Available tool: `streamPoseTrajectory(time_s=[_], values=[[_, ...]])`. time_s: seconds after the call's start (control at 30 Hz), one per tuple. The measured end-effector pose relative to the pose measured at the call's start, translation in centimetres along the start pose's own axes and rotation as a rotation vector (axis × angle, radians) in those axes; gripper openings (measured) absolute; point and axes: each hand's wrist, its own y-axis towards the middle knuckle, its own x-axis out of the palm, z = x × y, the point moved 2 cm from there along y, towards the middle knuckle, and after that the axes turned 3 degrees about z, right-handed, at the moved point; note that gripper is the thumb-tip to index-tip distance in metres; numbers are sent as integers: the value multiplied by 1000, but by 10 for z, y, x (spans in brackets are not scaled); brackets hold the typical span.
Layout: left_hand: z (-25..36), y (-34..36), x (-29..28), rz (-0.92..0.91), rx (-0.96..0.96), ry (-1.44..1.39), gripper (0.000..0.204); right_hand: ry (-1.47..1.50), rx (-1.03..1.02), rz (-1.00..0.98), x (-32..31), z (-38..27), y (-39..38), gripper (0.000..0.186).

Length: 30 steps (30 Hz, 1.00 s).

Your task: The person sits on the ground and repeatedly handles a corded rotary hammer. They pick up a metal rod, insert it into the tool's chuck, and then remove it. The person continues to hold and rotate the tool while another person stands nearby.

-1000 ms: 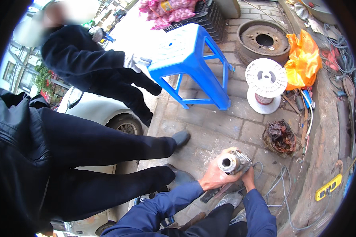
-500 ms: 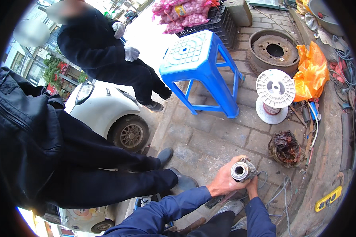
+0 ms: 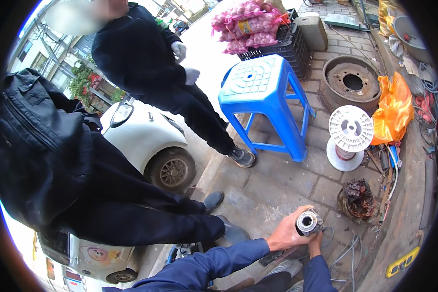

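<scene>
Low in the view, my left hand (image 3: 288,232) is wrapped around a dirty metal cylindrical part (image 3: 307,221) with a ringed round bore facing up. My right hand (image 3: 315,243) grips the same part from behind and below, partly hidden by it. Grey cables (image 3: 353,248) lie on the paving to the right, and a crumpled bag with dark greasy contents (image 3: 356,199) sits just beyond my hands.
Two people in dark clothes (image 3: 131,53) (image 3: 48,146) stand left, beside a white car (image 3: 131,131). Ahead are a blue stool (image 3: 253,75), onion-like sacks on a crate (image 3: 272,61), a wheel rim (image 3: 350,78), spool (image 3: 350,131), orange bag (image 3: 392,107) and yellow power strip (image 3: 403,262).
The gloved person has stepped forward, a foot now on the paving near the stool. My view has shifted, so the stool and spool appear lower and further right. Both hands still grip the part.
</scene>
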Motion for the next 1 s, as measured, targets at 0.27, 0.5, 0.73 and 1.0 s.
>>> streamPoseTrajectory(time_s=[0.27,0.5,0.73,1.0], values=[[-4,-1,8,-31,44,44,78,32,-78,-41,-6,6,4,38],[-5,2,7,3,71,8,74,-258,-191,-132,9,-42,-14,48],[-14,1,10,34,105,-64,77,-284,-210,-74,4,-24,-13,47],[-15,4,8,73,172,15,78,-390,-241,7,6,-32,-17,47]])
